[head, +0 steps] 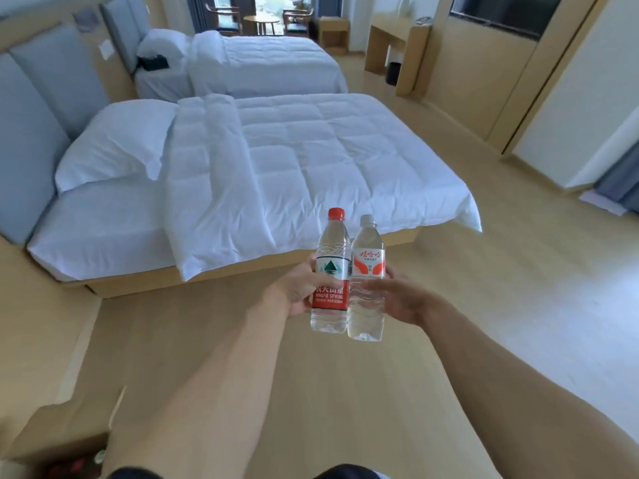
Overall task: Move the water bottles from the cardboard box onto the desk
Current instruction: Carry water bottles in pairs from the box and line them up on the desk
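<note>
I hold two clear water bottles upright side by side in front of me, above the wooden floor. My left hand [299,292] grips the red-capped bottle [331,271] with the red and white label. My right hand [397,299] grips the white-capped bottle [367,281] with the orange-marked label. The two bottles touch each other. The cardboard box [52,430] sits at the bottom left, its flap up, with more bottle caps showing inside. A wooden desk [389,38] stands far away against the right wall.
A white bed [276,160] lies straight ahead, a second bed [262,60] behind it. A black bin [393,73] stands under the desk. Open wooden floor [484,271] runs along the right side, past white sliding doors [567,108]. Chairs and a round table stand by the far window.
</note>
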A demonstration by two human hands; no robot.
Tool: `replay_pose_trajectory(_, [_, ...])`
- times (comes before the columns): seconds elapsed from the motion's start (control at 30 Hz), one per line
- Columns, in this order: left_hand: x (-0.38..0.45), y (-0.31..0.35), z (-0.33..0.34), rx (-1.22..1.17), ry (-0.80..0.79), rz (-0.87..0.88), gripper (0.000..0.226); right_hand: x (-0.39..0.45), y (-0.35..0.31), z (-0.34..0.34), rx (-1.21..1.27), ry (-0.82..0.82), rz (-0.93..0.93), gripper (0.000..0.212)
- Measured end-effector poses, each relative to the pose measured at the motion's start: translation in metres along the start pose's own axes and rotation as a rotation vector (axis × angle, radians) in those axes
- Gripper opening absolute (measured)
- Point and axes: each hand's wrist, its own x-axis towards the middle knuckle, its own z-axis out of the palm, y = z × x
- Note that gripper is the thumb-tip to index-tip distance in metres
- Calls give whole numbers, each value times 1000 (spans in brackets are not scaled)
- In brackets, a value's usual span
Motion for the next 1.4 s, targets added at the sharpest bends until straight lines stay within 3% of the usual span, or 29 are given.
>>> replay_pose_trajectory(0.43, [158, 15, 154, 204, -235, -93, 74, -69, -26, -169, 195, 412, -96, 71])
replay_pose_trajectory(0.73, [315, 48, 209, 230, -415, -166, 53, -30, -70, -283, 253, 612, -118, 54])
replay_pose_trajectory(1.17, [507, 151, 286, 412, -606, -142, 58, 32, -174, -422, 252, 788, -106, 63])
replay_pose_trajectory(1.4, [589, 165, 351, 466, -540, -111, 60, 41, -203, -519, 257, 799, -150, 76])
